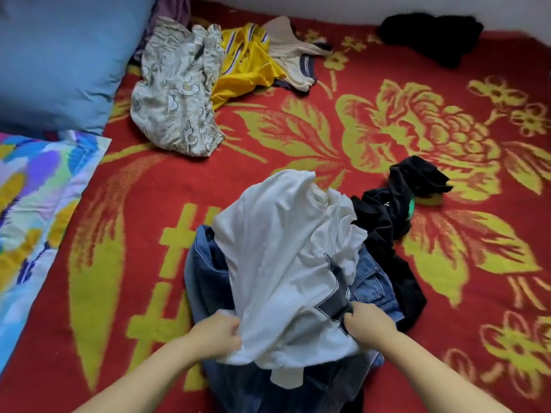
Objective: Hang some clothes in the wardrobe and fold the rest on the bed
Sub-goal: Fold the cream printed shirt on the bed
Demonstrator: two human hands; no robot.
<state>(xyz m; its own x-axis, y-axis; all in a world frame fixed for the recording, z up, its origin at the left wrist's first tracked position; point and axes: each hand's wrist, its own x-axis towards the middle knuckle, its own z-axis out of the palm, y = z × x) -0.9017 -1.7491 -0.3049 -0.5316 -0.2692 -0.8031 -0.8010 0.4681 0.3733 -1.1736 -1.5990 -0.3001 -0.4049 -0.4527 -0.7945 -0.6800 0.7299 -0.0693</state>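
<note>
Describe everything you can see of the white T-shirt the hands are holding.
The white T-shirt looks like soft, thin knit, crumpled and bunched, not yet folded. A dark printed graphic shows near its lower right. It is draped over blue jeans near the front of the red blanket, its right edge against a black garment. The left hand grips its left edge; the right hand pinches the printed part. A sleeve or hem hangs toward the viewer.
</note>
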